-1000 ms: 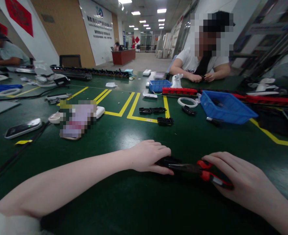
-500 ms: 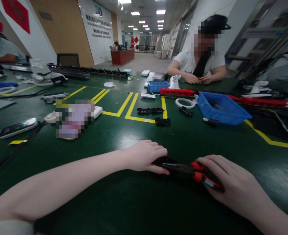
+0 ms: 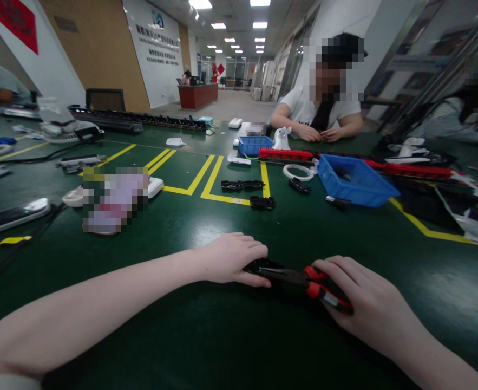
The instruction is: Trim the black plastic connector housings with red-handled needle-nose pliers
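My left hand (image 3: 235,260) is closed around a small black part (image 3: 265,264), pinning it low over the green table (image 3: 174,330). Most of that part hides behind my fingers and the tool, so its kind does not show. Red-and-black long-nose pliers (image 3: 312,281) are in the grip of my right hand (image 3: 360,298). Their jaws point left and lie against the black part; whether they pinch it I cannot tell. Farther off, similar black parts rest by the yellow tape: a long one (image 3: 242,185) and a shorter one (image 3: 262,202).
A blue bin (image 3: 354,181) stands at the right, with a white ring (image 3: 298,172) and another black piece (image 3: 299,186) beside it. A phone (image 3: 119,200) and a white-edged device (image 3: 14,215) lie left. Red strips (image 3: 286,154) run behind. Across the table sits a person (image 3: 320,111).
The whole view has shifted, so the table things and both hands appear farther left. My hands keep their hold, and the pliers stay against the black part.
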